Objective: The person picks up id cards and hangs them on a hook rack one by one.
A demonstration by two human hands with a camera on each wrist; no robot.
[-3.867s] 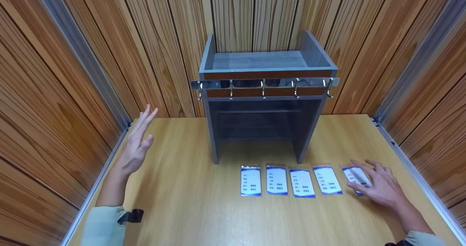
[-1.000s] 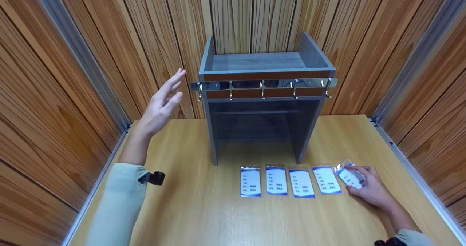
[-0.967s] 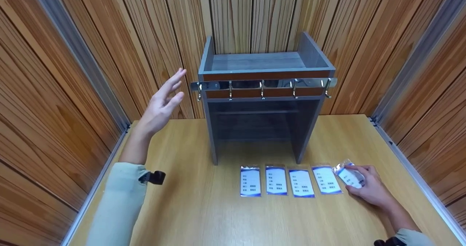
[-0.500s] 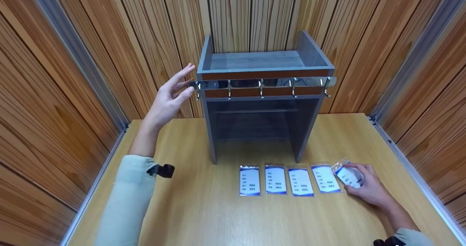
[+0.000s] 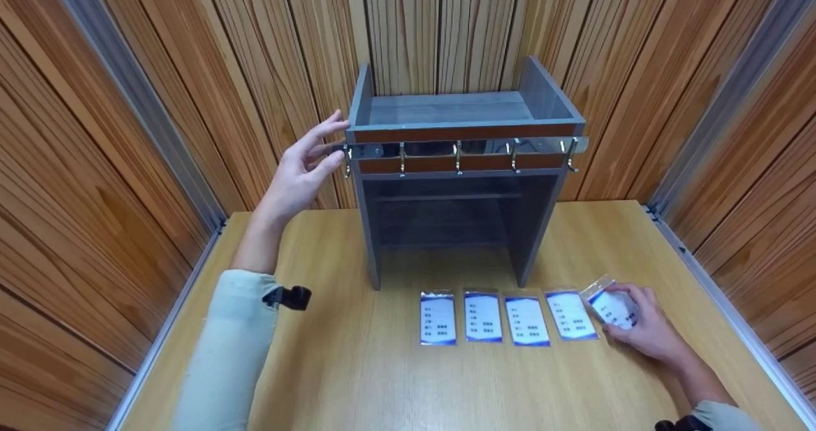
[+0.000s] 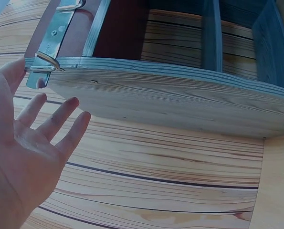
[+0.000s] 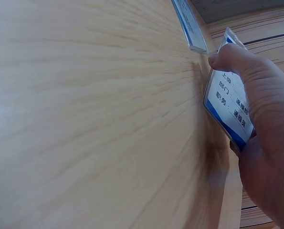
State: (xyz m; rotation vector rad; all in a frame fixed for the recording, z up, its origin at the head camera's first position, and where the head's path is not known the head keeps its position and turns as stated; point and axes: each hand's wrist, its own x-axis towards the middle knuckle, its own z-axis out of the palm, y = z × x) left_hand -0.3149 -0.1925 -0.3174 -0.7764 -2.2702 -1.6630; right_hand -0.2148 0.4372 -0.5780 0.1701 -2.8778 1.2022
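Right hand [image 5: 644, 329] pinches the end badge card [image 5: 613, 306], tilting it off the bench [image 5: 357, 380]; light, slick plastic, best held by its edges. Left hand [image 5: 299, 176], fingers spread, touches the hook rail [image 5: 459, 146].

Four blue-and-white badge cards [image 5: 505, 318] lie flat in a row on the light wooden table [image 5: 357, 367], just in front of the open base of the grey shelf unit, while vertical wood-panelled walls [image 5: 115, 99] with grey metal corner strips [image 5: 137, 99] enclose the table on three sides.
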